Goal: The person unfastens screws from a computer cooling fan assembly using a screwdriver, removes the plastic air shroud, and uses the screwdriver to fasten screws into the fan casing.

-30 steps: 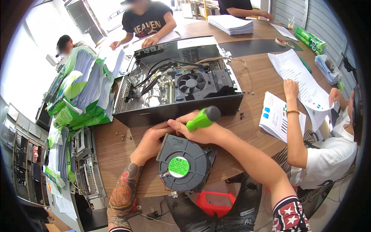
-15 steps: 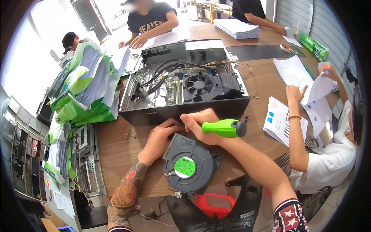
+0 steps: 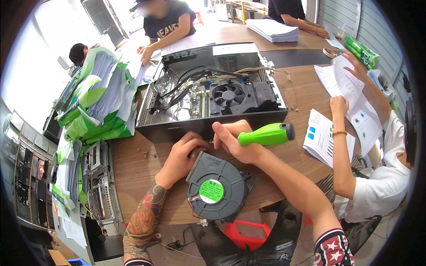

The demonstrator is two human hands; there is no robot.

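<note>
A screwdriver with a bright green handle point(image 3: 266, 134) is in my right hand point(image 3: 237, 141), its dark end cap pointing right. Its shaft is mostly hidden behind the fingers. Curled beside it, my left hand point(image 3: 182, 155) has its fingertips by the upper end of a dark grey blower fan point(image 3: 228, 181); what they pinch, if anything, is hidden. The fan has a round green-and-white label and lies near the table's front edge. Just beyond both hands stands an open black computer case point(image 3: 177, 131), with a black cooling fan point(image 3: 228, 96) and cables inside.
Loose screws point(image 3: 148, 154) lie on the wooden table point(image 3: 133, 177) left of my hands. Green-wrapped paper stacks point(image 3: 100, 97) and metal drive parts point(image 3: 102, 195) line the left side. On the right, a person in a white shirt point(image 3: 377, 190) handles paper sheets point(image 3: 366, 119).
My right hand has shifted slightly right and up with the screwdriver, and its handle tilts up more. The person on the right has reached farther across the papers.
</note>
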